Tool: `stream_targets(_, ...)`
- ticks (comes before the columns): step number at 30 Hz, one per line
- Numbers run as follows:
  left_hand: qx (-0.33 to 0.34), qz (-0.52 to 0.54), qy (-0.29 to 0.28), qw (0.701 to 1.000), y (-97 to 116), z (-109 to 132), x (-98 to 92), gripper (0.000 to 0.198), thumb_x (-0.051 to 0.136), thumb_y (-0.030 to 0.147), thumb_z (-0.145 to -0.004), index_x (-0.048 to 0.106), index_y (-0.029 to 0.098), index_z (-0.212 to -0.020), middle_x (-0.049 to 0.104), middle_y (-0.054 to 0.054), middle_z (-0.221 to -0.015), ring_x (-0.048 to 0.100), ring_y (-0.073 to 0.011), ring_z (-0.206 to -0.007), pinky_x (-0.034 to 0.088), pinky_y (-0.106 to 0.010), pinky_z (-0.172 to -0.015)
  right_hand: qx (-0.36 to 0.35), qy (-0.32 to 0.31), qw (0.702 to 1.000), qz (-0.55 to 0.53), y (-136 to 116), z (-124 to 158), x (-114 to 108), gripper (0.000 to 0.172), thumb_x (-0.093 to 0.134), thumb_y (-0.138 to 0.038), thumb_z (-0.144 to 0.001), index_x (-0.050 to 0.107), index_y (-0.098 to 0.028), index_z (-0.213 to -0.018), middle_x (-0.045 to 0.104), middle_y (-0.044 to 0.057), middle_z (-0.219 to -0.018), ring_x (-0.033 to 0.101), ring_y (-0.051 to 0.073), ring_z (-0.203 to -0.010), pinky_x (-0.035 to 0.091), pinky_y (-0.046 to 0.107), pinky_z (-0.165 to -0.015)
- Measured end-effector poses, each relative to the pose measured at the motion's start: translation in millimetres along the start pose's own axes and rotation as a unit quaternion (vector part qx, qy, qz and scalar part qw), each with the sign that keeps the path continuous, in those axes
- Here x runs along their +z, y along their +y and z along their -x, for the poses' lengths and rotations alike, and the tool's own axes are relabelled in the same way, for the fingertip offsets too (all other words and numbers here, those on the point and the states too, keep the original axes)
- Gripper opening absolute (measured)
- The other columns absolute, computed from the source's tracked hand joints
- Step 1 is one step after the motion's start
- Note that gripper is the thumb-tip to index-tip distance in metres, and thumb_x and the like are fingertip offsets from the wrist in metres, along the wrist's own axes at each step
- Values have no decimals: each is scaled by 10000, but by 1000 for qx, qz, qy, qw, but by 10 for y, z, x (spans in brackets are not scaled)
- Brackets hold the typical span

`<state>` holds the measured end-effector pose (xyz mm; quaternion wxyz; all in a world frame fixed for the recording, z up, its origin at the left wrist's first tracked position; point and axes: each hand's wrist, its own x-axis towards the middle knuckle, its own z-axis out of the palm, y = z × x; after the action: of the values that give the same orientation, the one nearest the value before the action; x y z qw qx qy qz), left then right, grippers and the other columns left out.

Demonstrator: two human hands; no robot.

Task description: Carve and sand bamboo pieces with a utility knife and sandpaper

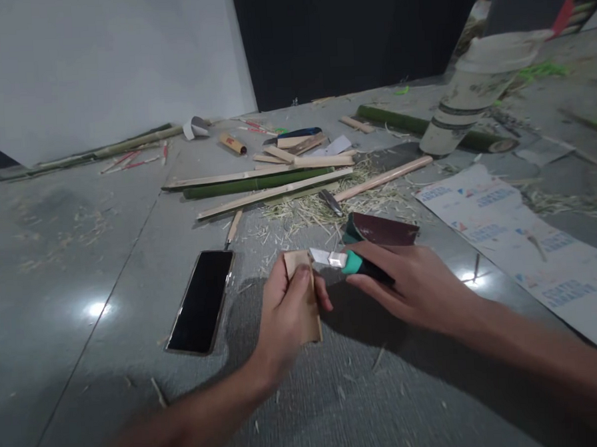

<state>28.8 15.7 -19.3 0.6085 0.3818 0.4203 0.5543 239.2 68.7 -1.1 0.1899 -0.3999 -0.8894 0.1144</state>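
My left hand point(285, 307) is closed around a short flat bamboo piece point(311, 316), its thumb pressed on the face near the upper end. In my right hand point(416, 281) is a utility knife point(355, 262) with a green and black handle. Its blade points left, with the tip close to the upper right edge of the bamboo piece; whether they touch I cannot tell. Behind the knife lies a curved dark red sheet, probably sandpaper point(386, 229). A black phone point(201, 302) rests on the floor left of my left hand.
Bamboo strips point(277, 192) and shavings point(298, 213) lie ahead, beside a wooden-handled hammer point(381, 180). A white bucket point(453, 118) stands at the back right, near a green bamboo pole point(398, 119). A printed sheet point(525, 251) covers floor on the right. Walls close off the back.
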Motion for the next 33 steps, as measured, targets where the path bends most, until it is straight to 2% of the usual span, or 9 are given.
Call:
stream_targets(2, -4, 30, 2, 1000, -9, 17, -9, 218, 566, 390, -1095, 535, 216, -967, 564, 51, -728, 557, -93, -609, 472, -221, -605, -19, -4, 1000, 9, -24, 1, -17, 428, 436, -524, -1116, 674, -182, -1215, 779, 104, -930, 737, 270, -781, 407, 340, -621)
stream_targets(5, -8, -2, -2, 1000, 32, 76, -8, 184, 602, 373, -1074, 553, 221, -983, 526, 60, -710, 509, -89, -607, 453, -206, -590, -40, -15, 999, 11, -67, 3, -55, 410, 443, -493, -1117, 682, -178, -1224, 799, 115, -992, 748, 262, -786, 411, 335, -614)
stream_targets(7, 3, -54, -4, 999, 83, 122, 4, 133, 658, 328, -1035, 582, 222, -1005, 549, 56, -723, 517, -91, -631, 455, -197, -603, -50, -16, 999, 5, -94, 9, -79, 382, 458, -470, -1113, 680, -185, -1234, 803, 114, -1017, 746, 246, -790, 412, 326, -616)
stream_targets(9, 16, -98, 1, 995, 124, 155, 20, 166, 756, 282, -949, 614, 217, -1006, 615, 35, -790, 575, -102, -696, 489, -196, -643, -65, -10, 998, -1, -115, 19, -94, 356, 474, -454, -1109, 671, -193, -1247, 804, 110, -1026, 744, 235, -796, 413, 321, -625)
stream_targets(13, -2, -101, 24, 995, 118, 167, 41, 227, 825, 322, -885, 659, 204, -984, 679, 10, -811, 625, -114, -698, 524, -202, -640, -89, 12, 996, 5, -145, 37, -106, 303, 496, -425, -1105, 656, -200, -1232, 800, 93, -1008, 745, 232, -792, 409, 328, -641)
stream_targets(18, -34, -93, 42, 994, 52, 145, 29, 300, 861, 404, -857, 657, 189, -905, 568, 54, -627, 495, -73, -544, 415, -165, -513, -76, 18, 997, -1, -170, 43, -100, 252, 523, -422, -1087, 653, -209, -1120, 786, 55, -908, 735, 218, -746, 361, 322, -607)
stream_targets(22, -48, -99, 53, 993, 69, 141, 34, 350, 884, 403, -817, 611, 184, -814, 516, 73, -554, 431, -60, -493, 349, -154, -464, -63, 14, 998, 3, -197, 49, -78, 301, 501, -476, -1091, 638, -212, -1045, 732, 25, -758, 678, 196, -622, 285, 318, -559)
stream_targets(28, -44, -93, 65, 993, 95, 148, 40, 369, 914, 396, -778, 617, 185, -833, 507, 85, -549, 421, -56, -478, 360, -152, -453, -59, 31, 998, 17, -273, 83, -77, 331, 466, -489, -1105, 566, -214, -952, 654, 4, -661, 591, 169, -508, 233, 306, -525)
stream_targets(33, -62, -90, 77, 991, 77, 138, 62, 367, 877, 445, -798, 620, 190, -860, 480, 93, -508, 421, -64, -439, 353, -156, -413, -40, 30, 998, 41, -275, 102, -70, 222, 514, -412, -1075, 531, -235, -943, 678, 6, -693, 607, 173, -522, 212, 308, -531)
